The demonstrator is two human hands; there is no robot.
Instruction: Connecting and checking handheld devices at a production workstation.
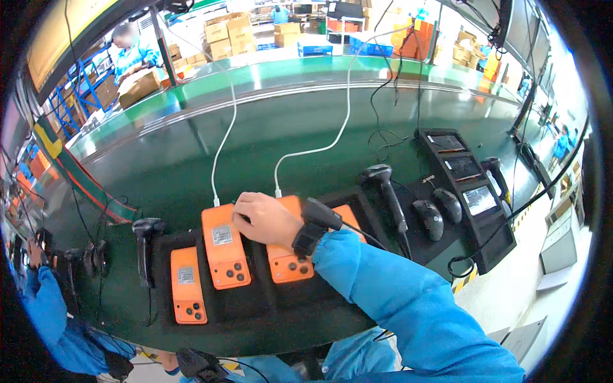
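My right hand point(263, 217) reaches over the black tray point(249, 306), its fingers curled at the upper right edge of an orange phone point(225, 258) lying back up. What the fingertips pinch, if anything, is hidden. Under my wrist, which wears a black device point(311, 235), lies a second orange phone point(292, 267). White cables point(220, 153) are plugged into the tops of these two. A smaller-looking orange phone point(187, 290) rests to the left, and part of another point(348, 217) shows right. My left hand point(168, 361) is low at the bottom edge, its fingers indistinct.
Handheld scanners point(145, 252) point(388, 198) stand on both sides of the phones. Two computer mice point(429, 220) and a black compartment rack point(495, 246) are on the right. A co-worker's sleeve point(48, 306) is at left. Beyond the green bench point(294, 124) are cartons point(230, 35).
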